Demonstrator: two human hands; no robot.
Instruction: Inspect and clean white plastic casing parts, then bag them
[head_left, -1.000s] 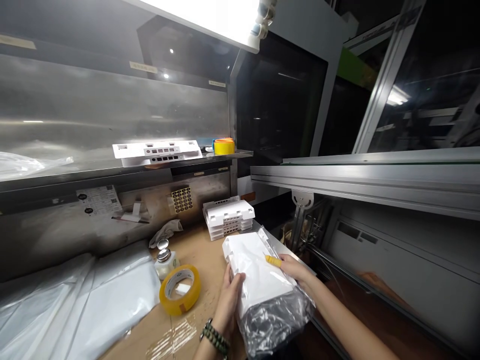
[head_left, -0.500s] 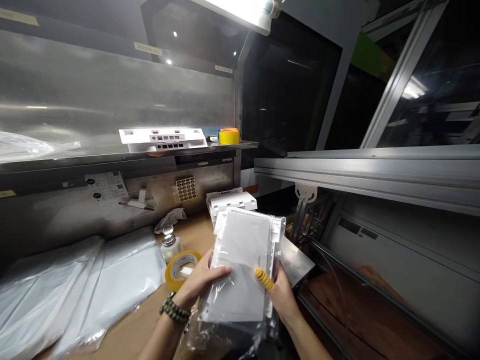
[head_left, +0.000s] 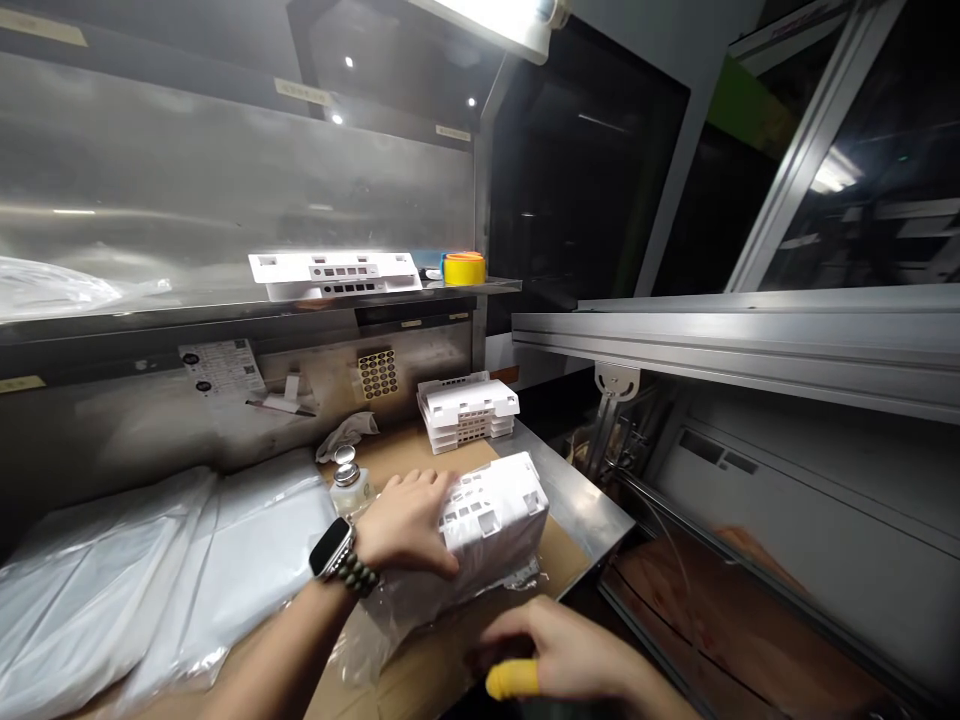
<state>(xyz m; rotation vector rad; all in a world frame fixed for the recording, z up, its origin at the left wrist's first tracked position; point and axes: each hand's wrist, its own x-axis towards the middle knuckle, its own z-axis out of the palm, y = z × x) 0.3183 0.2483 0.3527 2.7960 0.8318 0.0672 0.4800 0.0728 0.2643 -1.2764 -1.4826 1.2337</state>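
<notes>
A clear plastic bag holding a stack of white slotted plastic housings [head_left: 499, 510] lies on its side on the brown cardboard work surface [head_left: 480, 650]. My left hand [head_left: 409, 520] is laid across the stack's left end, fingers over the top and thumb on the near side. Loose bag film [head_left: 360, 640] spreads below that wrist. Apart from the bag, my right hand [head_left: 555, 645] hovers near the front edge, fingers bent and a gap above the thumb. A yellow finger cot [head_left: 514, 680] covers that thumb; the other fingertips are partly blurred, and nothing shows in them.
More white housings [head_left: 469, 410] are stacked behind the bag. Flat plastic-wrapped packs [head_left: 247, 560] fill the left side, beside a pump bottle [head_left: 351, 485]. Overhead runs a metal shelf [head_left: 225, 310] with housings and yellow tape [head_left: 464, 268]. A metal rail [head_left: 735, 345] crosses the right.
The bagged housings have gone from upright between both hands to lying on the work surface. My right hand has let go and moved down; my left hand now lies over the stack.
</notes>
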